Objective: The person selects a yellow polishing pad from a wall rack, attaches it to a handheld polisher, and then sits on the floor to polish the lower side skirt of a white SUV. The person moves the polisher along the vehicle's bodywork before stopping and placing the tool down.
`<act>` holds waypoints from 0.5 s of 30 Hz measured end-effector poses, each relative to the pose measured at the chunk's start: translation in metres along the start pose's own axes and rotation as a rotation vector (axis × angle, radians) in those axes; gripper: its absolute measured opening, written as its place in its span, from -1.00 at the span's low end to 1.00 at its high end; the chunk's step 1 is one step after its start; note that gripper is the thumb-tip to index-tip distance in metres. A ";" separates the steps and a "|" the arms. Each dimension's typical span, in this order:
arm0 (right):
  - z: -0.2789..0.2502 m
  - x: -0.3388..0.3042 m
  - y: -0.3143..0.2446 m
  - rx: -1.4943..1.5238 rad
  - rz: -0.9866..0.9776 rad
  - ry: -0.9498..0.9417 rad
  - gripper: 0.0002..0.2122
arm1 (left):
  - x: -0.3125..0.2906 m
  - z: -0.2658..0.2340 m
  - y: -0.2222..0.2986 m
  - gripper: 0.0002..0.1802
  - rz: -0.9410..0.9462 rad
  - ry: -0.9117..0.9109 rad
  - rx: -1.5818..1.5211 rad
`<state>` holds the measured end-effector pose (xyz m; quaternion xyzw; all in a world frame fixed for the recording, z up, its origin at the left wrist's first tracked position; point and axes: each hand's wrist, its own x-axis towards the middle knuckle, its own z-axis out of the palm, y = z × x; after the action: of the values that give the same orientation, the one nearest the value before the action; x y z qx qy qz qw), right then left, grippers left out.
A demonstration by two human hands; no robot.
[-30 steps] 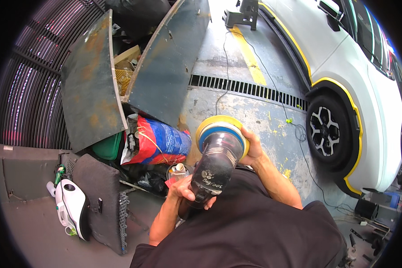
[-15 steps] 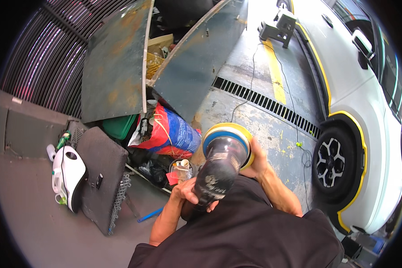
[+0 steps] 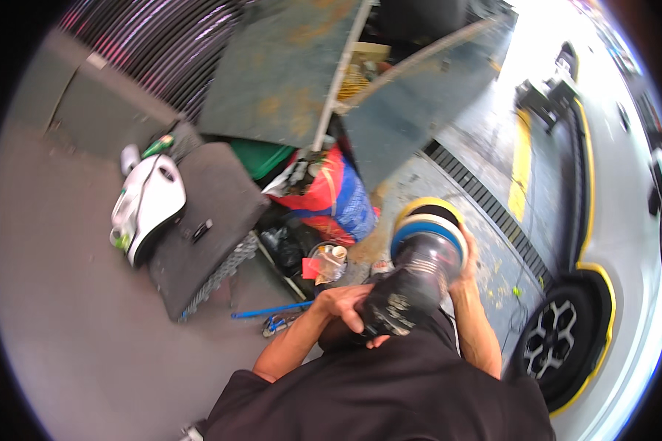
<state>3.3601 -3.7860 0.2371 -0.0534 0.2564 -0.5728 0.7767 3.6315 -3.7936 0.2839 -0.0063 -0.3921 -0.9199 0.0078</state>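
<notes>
A black polisher (image 3: 412, 283) with scuffed pale markings is held in front of my body, its head pointing away to the far right. My left hand (image 3: 348, 305) wraps round its near end. On the head is a blue and white backing plate (image 3: 418, 234) with a yellow foam pad (image 3: 430, 202) beyond it. A dark gap shows between pad and plate along the far edge. My right hand (image 3: 465, 261) grips the pad's right side; its fingertips are partly hidden behind the head.
A white car (image 3: 625, 220) edged with yellow tape stands at right, its wheel (image 3: 552, 338) near me. Ahead are a red and blue sack (image 3: 338, 198), a cup-filled container (image 3: 327, 264) and leaning grey panels (image 3: 279, 73). At left, a white appliance (image 3: 151, 206) rests on a dark padded board (image 3: 206, 213).
My view has turned left, so the surroundings sit further right. The yellow pad, close against the plate before, now shows a dark gap at its far edge. Both hands keep their hold.
</notes>
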 end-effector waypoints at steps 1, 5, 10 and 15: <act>-0.001 0.003 -0.001 -0.074 -0.010 0.072 -0.36 | -0.003 0.004 0.002 -0.37 0.015 0.037 0.010; -0.011 0.013 -0.001 -0.041 -0.078 0.001 -0.39 | -0.025 0.031 0.019 -0.10 0.203 0.557 0.790; -0.024 0.008 -0.008 -0.098 -0.030 0.045 -0.39 | -0.066 0.080 0.052 -0.12 0.080 1.290 1.082; -0.028 0.011 -0.014 -0.095 -0.046 0.106 -0.41 | -0.118 0.104 0.071 -0.24 -0.156 2.008 1.219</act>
<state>3.3372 -3.7953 0.2140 -0.0657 0.3227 -0.5798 0.7452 3.7513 -3.7672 0.4051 0.7499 -0.5845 -0.1706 0.2586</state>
